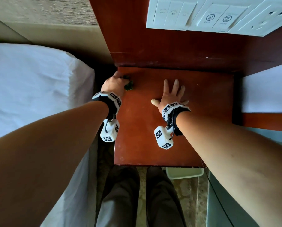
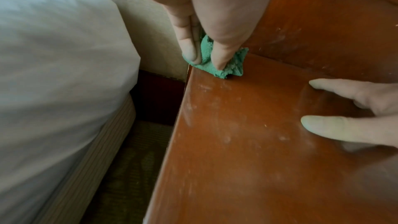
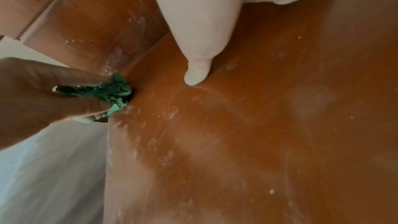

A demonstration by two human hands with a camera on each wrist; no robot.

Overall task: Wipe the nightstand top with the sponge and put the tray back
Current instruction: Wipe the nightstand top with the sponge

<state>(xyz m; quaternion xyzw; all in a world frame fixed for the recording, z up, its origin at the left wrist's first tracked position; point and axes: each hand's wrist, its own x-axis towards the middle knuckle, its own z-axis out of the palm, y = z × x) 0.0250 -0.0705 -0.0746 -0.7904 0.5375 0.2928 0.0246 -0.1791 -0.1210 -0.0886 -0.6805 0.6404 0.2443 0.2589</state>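
Wiping step in hand. The left hand (image 1: 114, 82) grips the green sponge (image 2: 217, 62) at the tabletop's (image 1: 178, 136) far-left corner; the right hand (image 1: 171, 94) rests flat, fingers spread. Next, presumably: sweep the sponge across the smudged surface. No tray identifiable.

A hotel bedroom: white-sheeted bed (image 1: 30, 95), wooden nightstand (image 1: 153, 145), wall switch panel (image 1: 202, 15).

The left hand (image 1: 114, 82) is hiding most of the green sponge (image 1: 128, 83) in its grip at the table's (image 1: 202, 120) ten o'clock corner. The head view's top edge is cutting off the wall switch panel (image 1: 219, 15), its labels blurring.
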